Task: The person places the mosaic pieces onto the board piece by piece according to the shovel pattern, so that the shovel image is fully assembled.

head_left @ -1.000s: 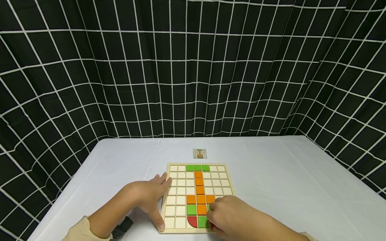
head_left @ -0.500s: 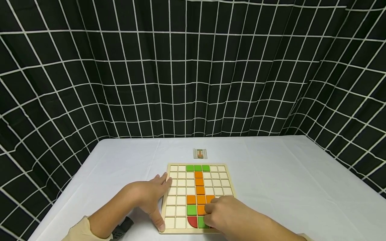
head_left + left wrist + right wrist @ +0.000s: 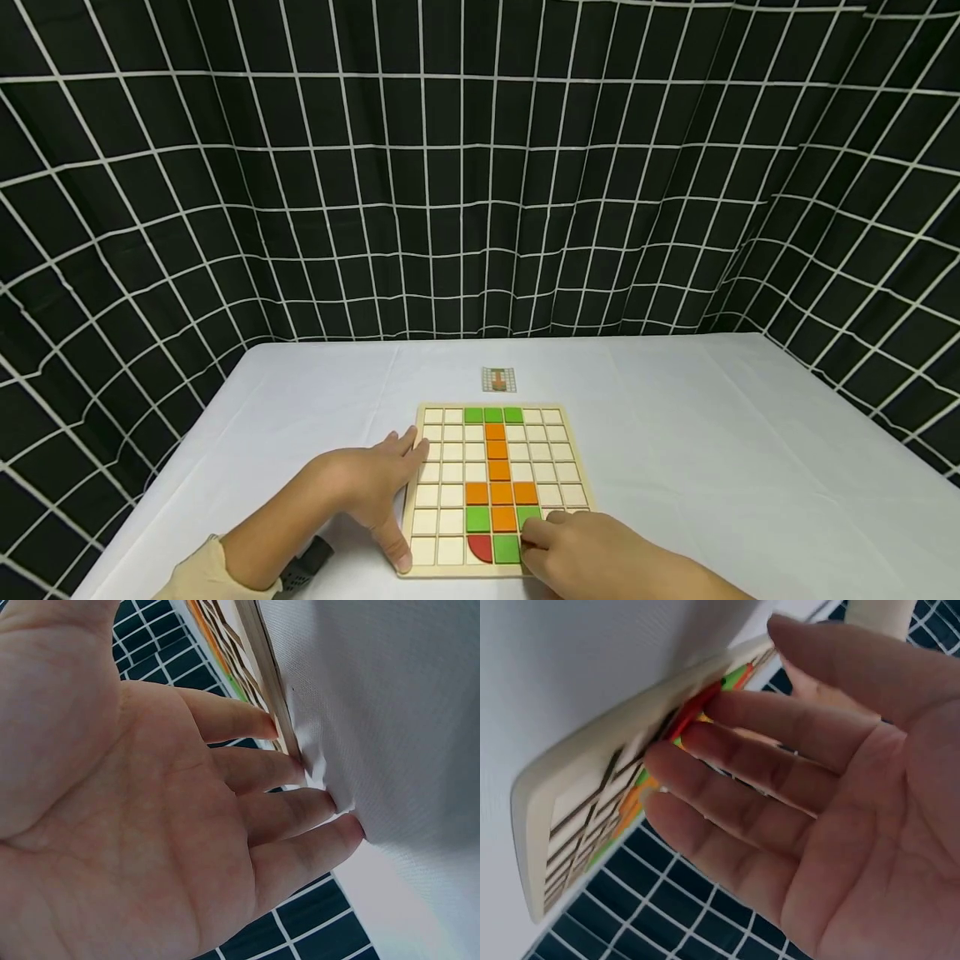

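A square wooden grid board [image 3: 450, 572] lies on the table, filled with cream, orange, green and red tiles. My left hand [image 3: 378, 487] is spread along its left edge, thumb at the near left corner. In the left wrist view those fingers [image 3: 292, 814] reach down to the cloth beside the board's side. Over the near right part of the board is my right hand [image 3: 585, 550]. In the right wrist view its fairly straight fingertips touch a red tile [image 3: 694, 712], the thumb apart from them. A red quarter-round tile [image 3: 480, 547] and a green tile [image 3: 506, 549] sit in the nearest row.
A small pattern card [image 3: 498, 380] lies behind the board on the white tablecloth [image 3: 675, 433]. Black cloth with a white grid [image 3: 480, 183] hangs behind and at both sides. A dark device [image 3: 306, 565] shows at the left wrist.
My right hand first slid slightly left over the green tiles, then drew back right and nearer, uncovering the green tile in the second-nearest row. The left hand stays at the board's edge.
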{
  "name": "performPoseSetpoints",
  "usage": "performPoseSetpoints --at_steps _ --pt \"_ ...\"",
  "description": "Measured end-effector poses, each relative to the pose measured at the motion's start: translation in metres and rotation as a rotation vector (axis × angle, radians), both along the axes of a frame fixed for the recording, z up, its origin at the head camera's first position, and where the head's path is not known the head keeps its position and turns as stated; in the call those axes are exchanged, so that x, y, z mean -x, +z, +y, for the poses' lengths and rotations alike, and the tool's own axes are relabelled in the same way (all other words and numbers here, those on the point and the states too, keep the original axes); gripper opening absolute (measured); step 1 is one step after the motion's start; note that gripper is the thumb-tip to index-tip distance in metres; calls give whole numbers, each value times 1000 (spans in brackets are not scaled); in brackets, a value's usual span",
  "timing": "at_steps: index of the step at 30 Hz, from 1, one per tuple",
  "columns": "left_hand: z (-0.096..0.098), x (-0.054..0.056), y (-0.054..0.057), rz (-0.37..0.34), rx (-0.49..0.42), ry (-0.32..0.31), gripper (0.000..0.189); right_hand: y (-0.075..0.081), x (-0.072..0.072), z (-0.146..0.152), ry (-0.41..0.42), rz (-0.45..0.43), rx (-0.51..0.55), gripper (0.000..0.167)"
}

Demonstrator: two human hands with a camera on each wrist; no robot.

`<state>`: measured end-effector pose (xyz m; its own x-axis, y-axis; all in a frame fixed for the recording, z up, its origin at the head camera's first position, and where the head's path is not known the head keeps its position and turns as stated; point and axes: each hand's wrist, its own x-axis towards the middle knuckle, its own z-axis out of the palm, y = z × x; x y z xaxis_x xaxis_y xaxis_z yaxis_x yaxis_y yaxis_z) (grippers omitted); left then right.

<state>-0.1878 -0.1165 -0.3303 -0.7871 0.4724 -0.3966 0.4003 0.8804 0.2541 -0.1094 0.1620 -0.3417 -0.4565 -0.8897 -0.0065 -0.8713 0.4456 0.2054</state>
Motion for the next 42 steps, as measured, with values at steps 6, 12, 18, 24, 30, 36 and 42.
performPoseSetpoints --at_steps 6,12,18,24,30,36,42 --pt "2 -1 2 2 0 -9 142 6 -3 10 -29 -111 -9 14" --pt "1 -1 1 -5 13 -2 143 26 -2 21 -143 -366 19 22" --pt "-3 1 2 -1 -4 -1 143 47 17 50 -351 -478 149 30" --pt "-7 1 1 -28 -62 -26 129 49 40 90 -535 -486 195 40" --pt "-30 9 9 51 -135 -25 116 44 56 108 -565 -409 300 44" --pt "-64 15 32 404 -121 120 116 48 61 117 -639 -278 410 67" --pt "-80 11 52 428 -115 199 118 55 56 124 -743 -265 395 76"
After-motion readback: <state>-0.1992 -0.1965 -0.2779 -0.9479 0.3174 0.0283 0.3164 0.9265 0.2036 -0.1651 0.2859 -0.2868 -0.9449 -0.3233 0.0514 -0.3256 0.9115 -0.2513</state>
